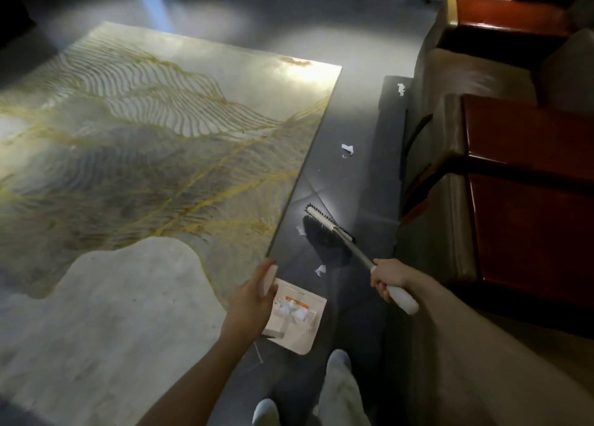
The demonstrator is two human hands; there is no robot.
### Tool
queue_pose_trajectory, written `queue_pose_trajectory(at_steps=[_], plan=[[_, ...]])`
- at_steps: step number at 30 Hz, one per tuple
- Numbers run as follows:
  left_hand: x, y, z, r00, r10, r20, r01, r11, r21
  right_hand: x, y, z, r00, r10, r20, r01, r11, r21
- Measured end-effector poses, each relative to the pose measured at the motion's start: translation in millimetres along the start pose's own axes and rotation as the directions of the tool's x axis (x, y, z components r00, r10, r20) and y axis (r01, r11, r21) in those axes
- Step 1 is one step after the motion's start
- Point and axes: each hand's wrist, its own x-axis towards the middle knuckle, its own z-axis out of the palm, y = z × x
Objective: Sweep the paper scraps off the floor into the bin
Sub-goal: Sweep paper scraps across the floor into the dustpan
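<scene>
Seen from the head camera, the job looks partly done. A small heap of crumpled white scraps (292, 306) lies in the one beige plastic dustpan (305, 339), whose handle the left hand (254, 292) grips. The right hand (385, 279) is wrapped round the one white-handled, black-bristled brush (328, 233). Four loose white paper scraps (347, 149) remain on the dark tiled floor (353, 188). No bin is in sight.

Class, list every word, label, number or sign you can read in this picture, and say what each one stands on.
No text here can be read.
The orange label on the dustpan: print too blurred to read.
The brush, rug and paper scraps: no lettering visible.
</scene>
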Motion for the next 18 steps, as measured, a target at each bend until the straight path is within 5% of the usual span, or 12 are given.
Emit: queue_pose_trajectory(at_steps=[4, 10, 13, 16, 18], plan=[[32.9, 20.3, 12.6, 0.996, -0.067, -0.063, 0.062, 0.996, -0.066, 38.4, -24.3, -14.5, 0.999, -0.006, 0.042, 0.015, 0.977, -0.214], [49.3, 31.1, 30.1, 0.992, -0.084, -0.099, 0.078, 0.995, -0.058, 28.6, -35.1, -1.7, 0.993, 0.001, 0.114, 0.066, 0.811, -0.581], [54.7, 32.8, 25.8, 0.992, -0.067, -0.106, 0.060, 0.996, -0.066, 11.9, -36.3, -3.5, 0.985, 0.077, 0.155, 0.016, 0.850, -0.527], [57.6, 30.6, 21.6, 0.995, -0.033, -0.091, 0.025, 0.996, -0.089, -5.3, -42.9, -29.0, 0.919, 0.310, 0.244, -0.266, 0.944, -0.195], [57.2, 31.3, 19.8, 0.996, -0.017, -0.088, 0.006, 0.993, -0.114, -20.1, -43.3, -48.2, 0.891, 0.335, 0.306, -0.339, 0.940, -0.042]])
